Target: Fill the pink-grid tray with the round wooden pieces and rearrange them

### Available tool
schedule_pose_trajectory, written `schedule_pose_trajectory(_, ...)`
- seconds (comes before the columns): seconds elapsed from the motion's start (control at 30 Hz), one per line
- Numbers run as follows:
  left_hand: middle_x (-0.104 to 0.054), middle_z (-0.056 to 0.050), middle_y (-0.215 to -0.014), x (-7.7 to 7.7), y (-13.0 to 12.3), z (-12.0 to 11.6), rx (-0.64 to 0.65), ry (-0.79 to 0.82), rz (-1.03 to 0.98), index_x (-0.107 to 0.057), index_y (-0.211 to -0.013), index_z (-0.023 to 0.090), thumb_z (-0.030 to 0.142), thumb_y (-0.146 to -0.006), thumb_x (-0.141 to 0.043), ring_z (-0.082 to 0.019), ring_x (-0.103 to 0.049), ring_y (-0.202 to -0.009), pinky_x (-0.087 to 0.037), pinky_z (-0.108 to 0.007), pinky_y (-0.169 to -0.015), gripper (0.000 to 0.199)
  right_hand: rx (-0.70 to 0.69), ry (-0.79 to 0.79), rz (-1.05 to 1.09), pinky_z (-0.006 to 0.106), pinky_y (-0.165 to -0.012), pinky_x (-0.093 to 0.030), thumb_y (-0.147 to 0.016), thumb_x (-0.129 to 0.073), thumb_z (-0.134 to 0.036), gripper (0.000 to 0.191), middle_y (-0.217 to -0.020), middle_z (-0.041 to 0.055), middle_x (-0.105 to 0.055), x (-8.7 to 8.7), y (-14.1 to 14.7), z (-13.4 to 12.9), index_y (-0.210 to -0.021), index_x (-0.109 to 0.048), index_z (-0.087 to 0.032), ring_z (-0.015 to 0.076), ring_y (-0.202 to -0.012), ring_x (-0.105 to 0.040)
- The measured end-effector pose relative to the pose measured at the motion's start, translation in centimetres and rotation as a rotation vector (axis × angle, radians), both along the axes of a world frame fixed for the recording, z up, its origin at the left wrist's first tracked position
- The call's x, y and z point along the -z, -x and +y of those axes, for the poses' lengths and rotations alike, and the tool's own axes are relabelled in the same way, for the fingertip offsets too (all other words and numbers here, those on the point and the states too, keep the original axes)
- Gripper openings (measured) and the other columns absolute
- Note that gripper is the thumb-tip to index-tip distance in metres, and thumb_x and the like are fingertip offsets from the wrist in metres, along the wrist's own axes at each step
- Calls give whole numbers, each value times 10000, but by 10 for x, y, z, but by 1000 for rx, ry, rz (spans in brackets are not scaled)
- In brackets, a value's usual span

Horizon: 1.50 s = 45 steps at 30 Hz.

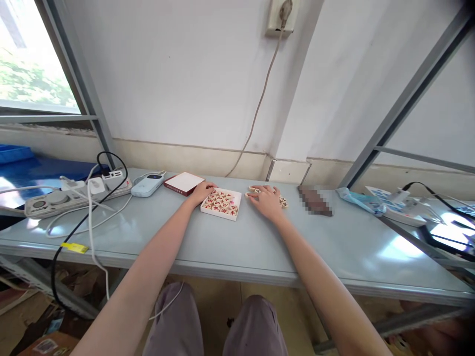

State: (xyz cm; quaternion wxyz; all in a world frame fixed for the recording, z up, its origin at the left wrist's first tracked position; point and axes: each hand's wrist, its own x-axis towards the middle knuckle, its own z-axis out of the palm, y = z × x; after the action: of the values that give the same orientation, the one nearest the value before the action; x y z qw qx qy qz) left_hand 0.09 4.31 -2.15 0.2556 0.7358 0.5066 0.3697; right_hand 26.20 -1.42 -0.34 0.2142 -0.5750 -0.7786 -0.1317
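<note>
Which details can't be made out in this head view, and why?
Head view: how many pieces lie under the right hand; its fingers cover them.
Head view: whether the left hand grips the box or only rests by it; too small.
Head view: what the brown item is; pixelated.
Head view: the full blue tray; cut off by the left edge.

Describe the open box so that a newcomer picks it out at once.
Start at the grey table, then find the left hand. The open box sits just right of it, holding round cream pieces with red characters. Its white walls and visible pieces set it apart from the red-sided box on the hand's other side.
</note>
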Motion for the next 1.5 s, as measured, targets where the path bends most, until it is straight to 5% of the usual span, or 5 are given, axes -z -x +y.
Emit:
schedule_pose_trajectory(0.3, -646, -64, -990, 1, 0, 1, -8, -3, -7, -671, -906, 135, 165, -735, -432, -170, -582, -937, -441, -247, -837, 295, 82, 22, -4, 547, -930, -227, -863, -387, -419, 360, -1271, 92, -515, 3, -4, 4, -1098, -611, -263, 274, -1154, -403)
schedule_pose_trajectory(0.7, -663, -51, -984, 2, -1, 3, -7, -39, 12, -677, -907, 146, 143, -731, -436, -170, -581, -950, -428, -244, -867, 299, -251, 155, -63, 477, -900, -250, -854, -413, -485, 339, -1110, -7, -636, -21, 41, -31, -816, -702, -312, 265, -1081, -462)
schedule_pose_trajectory(1.13, -664, -51, -965, 1, -2, 1, -11, -30, 7, -676, -892, 146, 141, -734, -432, -174, -578, -949, -440, -251, -854, 291, -294, 337, 307, 409, -912, -312, -752, -557, -485, 246, -924, -11, -694, -29, 42, -33, -822, -686, -288, 204, -892, -577)
schedule_pose_trajectory(1.33, -660, -46, -979, -1, -2, -2, -14, -11, 10, -673, -900, 150, 149, -741, -427, -170, -578, -956, -441, -240, -845, 294, -45, 203, 476, 359, -765, -381, -792, -493, -394, 235, -916, 5, -696, -27, 7, -5, -880, -667, -264, 184, -771, -588)
schedule_pose_trajectory(1.5, -654, -51, -975, 0, -1, -1, -16, -11, 8, -673, -905, 149, 150, -734, -425, -164, -589, -915, -445, -235, -820, 302, 93, 226, 300, 425, -812, -311, -754, -531, -402, 206, -811, 12, -689, -18, -15, 4, -828, -691, -296, 222, -802, -575)
